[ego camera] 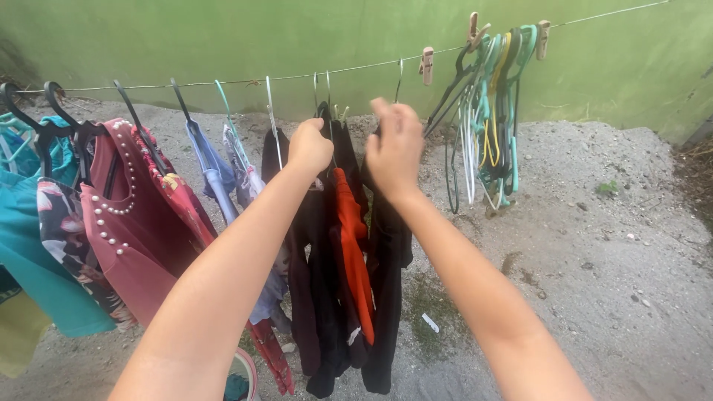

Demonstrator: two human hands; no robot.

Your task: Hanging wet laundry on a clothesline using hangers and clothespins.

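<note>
Both hands reach up to the wire (223,80) at 12 o'clock; the left hand (310,146) is closed around the top of a hanger holding the black and orange clothes (343,245); the right hand (395,145) pinches the black shirt (388,267) just beside it; the clothes hang straight down toward 6 o'clock; empty hangers (490,111) bunch at 2 o'clock.

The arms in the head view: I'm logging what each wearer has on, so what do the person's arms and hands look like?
Both forearms are bare, with no sleeves in view. The left hand and right hand wear no gloves, and no watch, bracelet or ring shows. No markings are visible on either arm.
</note>
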